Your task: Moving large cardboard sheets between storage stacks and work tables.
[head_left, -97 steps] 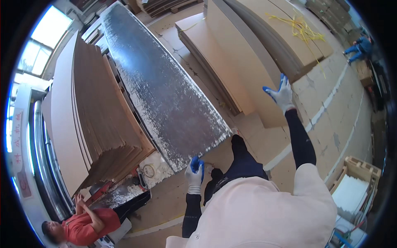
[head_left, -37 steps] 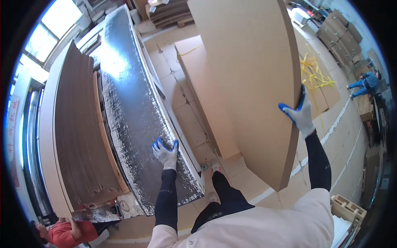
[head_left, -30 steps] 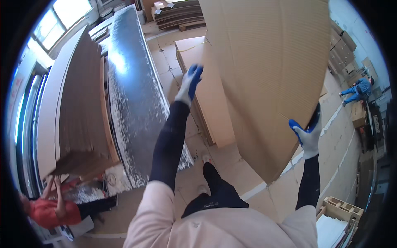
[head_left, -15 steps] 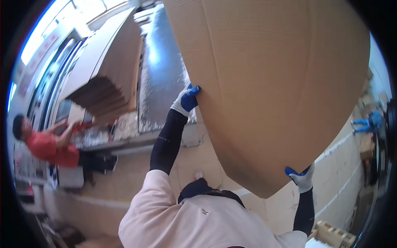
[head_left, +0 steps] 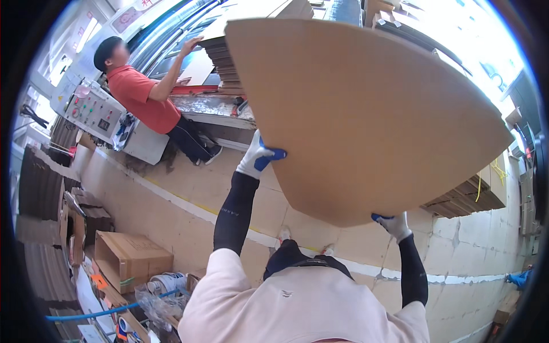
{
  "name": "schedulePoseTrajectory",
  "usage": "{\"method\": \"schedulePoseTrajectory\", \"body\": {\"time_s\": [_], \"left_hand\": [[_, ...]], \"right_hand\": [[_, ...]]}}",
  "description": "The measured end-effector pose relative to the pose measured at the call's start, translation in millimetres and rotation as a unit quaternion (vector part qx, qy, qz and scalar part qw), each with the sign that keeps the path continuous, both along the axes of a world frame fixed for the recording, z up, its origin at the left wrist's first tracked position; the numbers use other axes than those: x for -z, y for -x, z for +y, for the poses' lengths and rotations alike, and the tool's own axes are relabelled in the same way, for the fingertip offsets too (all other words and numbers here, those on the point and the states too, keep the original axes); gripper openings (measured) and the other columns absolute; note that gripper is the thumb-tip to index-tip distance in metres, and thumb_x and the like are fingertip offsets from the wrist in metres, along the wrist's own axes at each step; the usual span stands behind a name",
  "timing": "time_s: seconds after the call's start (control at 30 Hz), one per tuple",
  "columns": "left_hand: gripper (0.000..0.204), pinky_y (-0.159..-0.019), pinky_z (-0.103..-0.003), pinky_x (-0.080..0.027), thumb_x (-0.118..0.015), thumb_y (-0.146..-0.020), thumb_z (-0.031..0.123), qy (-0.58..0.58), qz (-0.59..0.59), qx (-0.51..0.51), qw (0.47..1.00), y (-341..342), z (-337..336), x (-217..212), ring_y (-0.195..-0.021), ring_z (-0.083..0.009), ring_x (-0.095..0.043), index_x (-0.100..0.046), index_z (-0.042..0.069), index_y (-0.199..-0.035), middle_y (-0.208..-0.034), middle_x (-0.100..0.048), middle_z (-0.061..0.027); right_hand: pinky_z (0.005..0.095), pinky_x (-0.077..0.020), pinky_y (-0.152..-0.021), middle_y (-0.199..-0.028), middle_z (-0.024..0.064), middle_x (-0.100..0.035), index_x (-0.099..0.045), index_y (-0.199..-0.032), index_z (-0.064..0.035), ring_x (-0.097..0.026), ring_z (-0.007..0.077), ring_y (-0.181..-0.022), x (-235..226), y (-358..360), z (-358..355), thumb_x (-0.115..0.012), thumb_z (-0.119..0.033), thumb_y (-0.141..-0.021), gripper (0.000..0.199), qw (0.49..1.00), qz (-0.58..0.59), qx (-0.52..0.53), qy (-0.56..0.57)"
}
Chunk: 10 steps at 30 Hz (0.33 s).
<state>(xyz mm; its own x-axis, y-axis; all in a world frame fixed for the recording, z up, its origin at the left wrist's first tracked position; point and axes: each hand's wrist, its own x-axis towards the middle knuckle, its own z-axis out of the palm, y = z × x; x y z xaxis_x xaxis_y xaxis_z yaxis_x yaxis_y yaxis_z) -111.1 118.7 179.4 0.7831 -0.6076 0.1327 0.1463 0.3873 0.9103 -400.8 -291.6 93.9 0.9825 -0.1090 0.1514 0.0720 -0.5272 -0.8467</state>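
Note:
A large brown cardboard sheet [head_left: 366, 120] hangs tilted in front of me, held up by both hands. My left hand [head_left: 261, 156], in a white and blue glove, grips its left edge, with the thumb on the near face and the fingers hidden behind. At the lower right edge my right hand [head_left: 394, 223], gloved the same way, pinches the board. Its blue thumb lies at the near side, and the other fingers are mostly out of sight. Part of the floor and a bench behind are covered by the sheet.
A person in a red shirt [head_left: 144, 97] stands at left, hands at a cardboard stack [head_left: 224, 67] beside a machine. A control panel [head_left: 94, 114] stands behind them. Lower left are an open carton [head_left: 134, 257] and a blue hose [head_left: 97, 315]. More stacked cardboard [head_left: 466, 194] lies right.
My view has swung left, bringing the co-worker, control panel and open carton further in. Both hands still hold the sheet, which now appears lower and tilted more away from me.

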Motion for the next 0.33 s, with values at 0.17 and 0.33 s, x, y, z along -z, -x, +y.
{"method": "schedulePoseTrajectory", "body": {"time_s": [0.17, 0.33], "left_hand": [[0.097, -0.09, -0.04, -0.061, -0.083, -0.051, 0.007, -0.088, -0.093, -0.074, 0.989, -15, 81, 39, -0.113, -0.0291, -0.068, -0.05, 0.0, -0.142, -0.128, -0.066, -0.0158], [0.089, -0.111, -0.043, -0.047, -0.083, -0.046, 0.005, -0.264, -0.157, -0.052, 0.95, -58, 134, 60, -0.125, -0.0261, -0.062, -0.061, 0.003, -0.132, -0.127, -0.068, -0.0117]], "right_hand": [[0.0383, -0.057, -0.089, -0.109, 0.0094, -0.077, -0.076, -0.11, -0.0092, -0.072, 0.0233, -0.102, 61, -80, 43, -0.088, -0.022, -0.08, 0.035, 0.997, 0.056, -0.015, 0.054], [0.0381, -0.0566, -0.093, -0.115, 0.0099, -0.076, -0.074, -0.118, -0.0101, -0.071, 0.0235, -0.106, 108, -136, 74, -0.085, -0.025, -0.084, 0.039, 0.974, 0.125, -0.033, 0.187]]}}
